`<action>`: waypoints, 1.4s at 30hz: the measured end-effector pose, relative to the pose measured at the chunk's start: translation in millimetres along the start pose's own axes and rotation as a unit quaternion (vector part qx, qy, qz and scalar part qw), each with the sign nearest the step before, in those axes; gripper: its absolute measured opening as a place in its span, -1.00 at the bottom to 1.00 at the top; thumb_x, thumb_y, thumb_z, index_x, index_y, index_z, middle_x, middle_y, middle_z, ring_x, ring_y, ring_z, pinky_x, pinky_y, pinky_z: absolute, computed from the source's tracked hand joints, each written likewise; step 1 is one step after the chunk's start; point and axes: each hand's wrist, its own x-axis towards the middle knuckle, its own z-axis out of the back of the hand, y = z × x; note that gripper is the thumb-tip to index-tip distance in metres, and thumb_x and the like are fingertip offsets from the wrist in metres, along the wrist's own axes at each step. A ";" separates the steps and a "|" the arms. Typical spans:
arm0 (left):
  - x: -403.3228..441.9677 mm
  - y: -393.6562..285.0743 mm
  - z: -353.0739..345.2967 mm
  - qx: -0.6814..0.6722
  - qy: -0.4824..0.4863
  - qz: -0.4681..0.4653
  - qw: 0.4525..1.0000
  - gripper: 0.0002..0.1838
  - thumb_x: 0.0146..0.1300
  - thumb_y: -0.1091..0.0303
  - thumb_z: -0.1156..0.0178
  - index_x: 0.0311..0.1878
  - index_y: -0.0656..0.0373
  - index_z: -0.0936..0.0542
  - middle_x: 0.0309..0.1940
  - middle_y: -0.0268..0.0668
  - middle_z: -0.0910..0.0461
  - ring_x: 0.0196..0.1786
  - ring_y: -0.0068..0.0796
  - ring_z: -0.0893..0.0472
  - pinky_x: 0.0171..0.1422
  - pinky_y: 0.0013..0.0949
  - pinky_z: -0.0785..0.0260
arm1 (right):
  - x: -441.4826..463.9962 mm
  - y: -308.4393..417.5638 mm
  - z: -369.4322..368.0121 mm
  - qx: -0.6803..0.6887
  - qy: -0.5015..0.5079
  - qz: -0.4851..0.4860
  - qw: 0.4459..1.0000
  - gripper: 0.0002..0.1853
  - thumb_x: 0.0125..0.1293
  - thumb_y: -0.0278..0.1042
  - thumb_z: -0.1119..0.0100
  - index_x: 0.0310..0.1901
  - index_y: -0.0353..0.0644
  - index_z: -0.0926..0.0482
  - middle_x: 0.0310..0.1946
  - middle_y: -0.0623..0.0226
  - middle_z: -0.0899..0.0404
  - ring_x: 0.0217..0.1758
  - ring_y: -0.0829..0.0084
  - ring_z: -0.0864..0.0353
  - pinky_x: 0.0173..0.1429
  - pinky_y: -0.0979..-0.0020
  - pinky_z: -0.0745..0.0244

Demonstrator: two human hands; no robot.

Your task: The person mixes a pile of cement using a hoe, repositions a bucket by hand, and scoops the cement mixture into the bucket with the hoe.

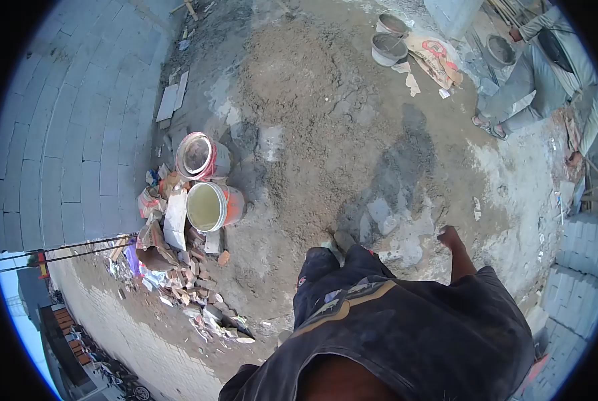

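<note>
My right hand (449,236) hangs out to the right of my dark shirt, above the pale, damp ground. Its fingers look curled in, and no object shows in it. My left hand is out of sight. Ahead of my legs spreads a low heap of grey-brown sand or mortar mix (292,73). To the left stand two buckets near each other: an orange and white bucket (234,206) with murky liquid, and a white and red bucket (222,160) with grey residue inside.
A grey block wall (78,127) runs along the left. Broken bricks and rubbish (188,277) lie below the buckets. Dark buckets (388,51) and a torn cement sack (436,61) sit at the far right, near another person (546,73). Stacked blocks (583,274) line the right edge.
</note>
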 end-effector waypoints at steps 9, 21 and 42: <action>14.7 -67.2 -104.5 0.031 0.125 0.125 0.984 -0.78 0.13 0.35 0.00 -0.61 0.00 -0.27 -0.70 -0.38 -0.33 -0.61 -0.42 -0.37 -0.42 -0.32 -0.40 | -63.3 279.8 39.7 0.123 0.064 0.251 0.958 -0.56 0.16 -0.42 -0.25 0.10 -0.37 -0.51 -0.30 0.24 -0.65 -0.22 0.44 -0.60 -0.06 0.35 -0.50; -60.6 -59.3 -335.0 0.109 0.145 0.178 0.967 -0.78 0.13 0.36 -0.01 -0.61 0.00 -0.28 -0.70 -0.38 -0.34 -0.60 -0.42 -0.38 -0.42 -0.33 -0.40 | -93.9 21.2 -46.3 0.203 0.166 -0.400 0.878 -0.84 0.26 -0.47 -0.17 -0.12 -0.18 -0.59 -0.36 0.25 -0.67 -0.43 0.28 -0.69 -0.45 0.27 -0.49; -174.0 69.9 -745.6 0.111 0.194 0.228 0.948 -0.79 0.13 0.39 -0.01 -0.61 0.02 -0.30 -0.71 -0.39 -0.34 -0.58 -0.43 -0.41 -0.42 -0.34 -0.41 | 365.2 477.1 486.2 0.285 -0.178 0.210 0.918 -0.63 0.21 -0.46 -0.18 0.06 -0.39 -0.51 -0.32 0.24 -0.60 -0.28 0.47 -0.56 -0.13 0.41 -0.46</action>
